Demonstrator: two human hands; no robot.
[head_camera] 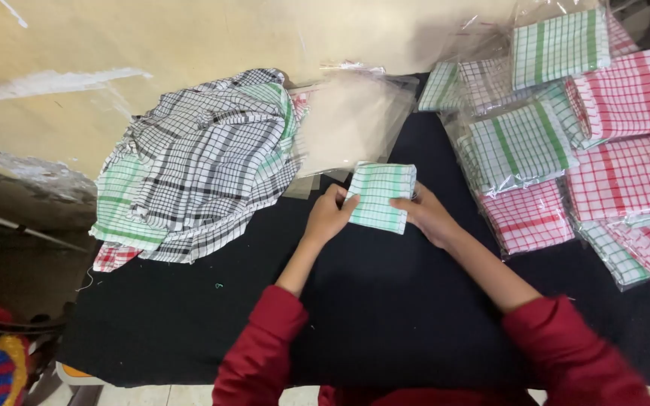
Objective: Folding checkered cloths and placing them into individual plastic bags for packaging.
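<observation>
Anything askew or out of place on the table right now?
The loose pile of checked cloths at the left lies crumpled and hangs over the edge of the black table. The bagged cloths at the right overlap untidily. The folded green cloth between the left hand and right hand looks neat.

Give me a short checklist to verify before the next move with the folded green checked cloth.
1. Both hands on the folded green checked cloth: left hand and right hand grip opposite sides. Ok.
2. Cloth folded evenly: edges look aligned. Ok.
3. Clear bags within reach, just behind the cloth. Ok.
4. A bag open and ready: cannot tell.
5. Bare spot on the black table cover in front: ok.
</observation>
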